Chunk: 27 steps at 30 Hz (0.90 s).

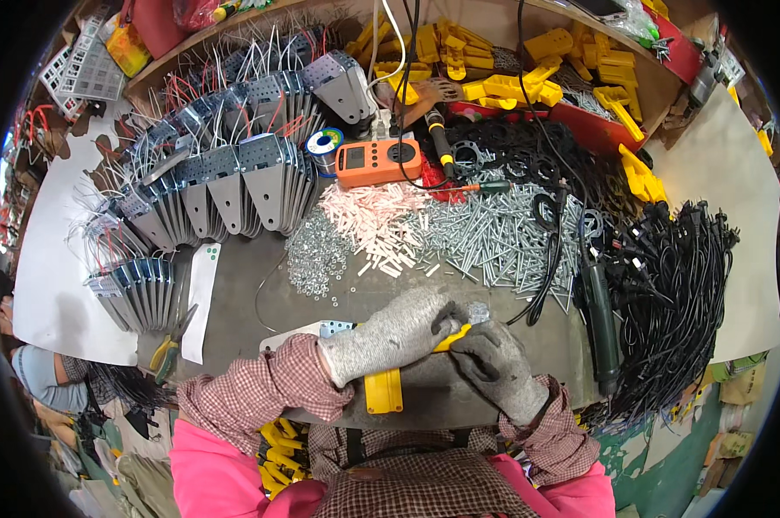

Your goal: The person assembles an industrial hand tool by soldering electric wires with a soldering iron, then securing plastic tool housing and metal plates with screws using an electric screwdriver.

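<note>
My left hand, in a grey knit glove, reaches across the middle of the bench with its fingers closed round the end of a yellow plastic part. From the other side my right hand, gloved too, curls its fingers against the same part. A small clear, shiny piece shows just above the fingertips; which hand bears it I cannot tell. Below my left wrist, a yellow plastic housing lies by the bench's near edge. A flat metal blade with a perforated blue-grey end is partly covered by my left forearm.
Heaps of nuts, pale sleeves and screws lie ahead. Stacked metal blades stand left, pliers nearer. An orange meter, a dark green power screwdriver and black cords lie beyond and right.
</note>
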### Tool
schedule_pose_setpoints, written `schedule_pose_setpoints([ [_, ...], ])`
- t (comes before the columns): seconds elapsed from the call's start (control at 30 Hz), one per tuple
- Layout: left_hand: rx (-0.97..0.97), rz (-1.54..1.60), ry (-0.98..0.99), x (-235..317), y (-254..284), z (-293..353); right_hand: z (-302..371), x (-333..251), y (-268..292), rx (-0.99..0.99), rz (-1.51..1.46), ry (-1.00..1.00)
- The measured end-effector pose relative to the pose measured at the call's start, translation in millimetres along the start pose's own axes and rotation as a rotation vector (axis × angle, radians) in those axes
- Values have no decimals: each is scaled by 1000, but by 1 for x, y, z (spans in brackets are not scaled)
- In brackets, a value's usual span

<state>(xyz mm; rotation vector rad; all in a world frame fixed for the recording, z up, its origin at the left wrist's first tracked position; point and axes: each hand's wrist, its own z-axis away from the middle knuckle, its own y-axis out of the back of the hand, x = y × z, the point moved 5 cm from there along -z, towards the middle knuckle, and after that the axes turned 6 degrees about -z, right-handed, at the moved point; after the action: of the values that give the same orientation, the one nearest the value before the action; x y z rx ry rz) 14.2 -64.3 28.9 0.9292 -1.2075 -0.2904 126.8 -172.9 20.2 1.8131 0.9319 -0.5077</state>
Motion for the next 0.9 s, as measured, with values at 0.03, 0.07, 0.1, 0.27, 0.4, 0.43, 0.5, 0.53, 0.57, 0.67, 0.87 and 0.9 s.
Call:
schedule_pose_setpoints([
  [0.03,-1,-2,0,-2,-2,1,0,0,0,-7,5,-11],
  [0.07,3,-74,-75,0,-2,2,1,1,1,-5,4,-9],
  [0.1,5,-147,-153,3,-1,3,2,2,0,-26,14,-19],
  [0.27,-34,-165,-119,9,2,27,0,-2,3,12,103,-11],
  [0.4,50,-128,-210,12,14,18,-2,-3,-1,9,131,63],
  [0.43,-122,-76,4,8,24,8,-1,1,-2,-24,123,50],
  [0.5,-89,-46,93,-7,29,-3,-4,5,-1,-26,90,48],
  [0.53,-6,-157,76,-7,32,-9,-3,4,-2,-31,45,52],
  [0.57,78,-268,59,-5,35,-21,-3,3,-3,-30,47,51],
  [0.67,140,-480,-90,-17,13,-53,-5,0,-6,-37,77,100],
  [0.87,13,-350,-112,-19,28,-44,-6,-2,-13,-204,118,2],
  [0.9,-25,-239,-95,-26,39,-31,-4,-2,-10,-207,150,-20],
])
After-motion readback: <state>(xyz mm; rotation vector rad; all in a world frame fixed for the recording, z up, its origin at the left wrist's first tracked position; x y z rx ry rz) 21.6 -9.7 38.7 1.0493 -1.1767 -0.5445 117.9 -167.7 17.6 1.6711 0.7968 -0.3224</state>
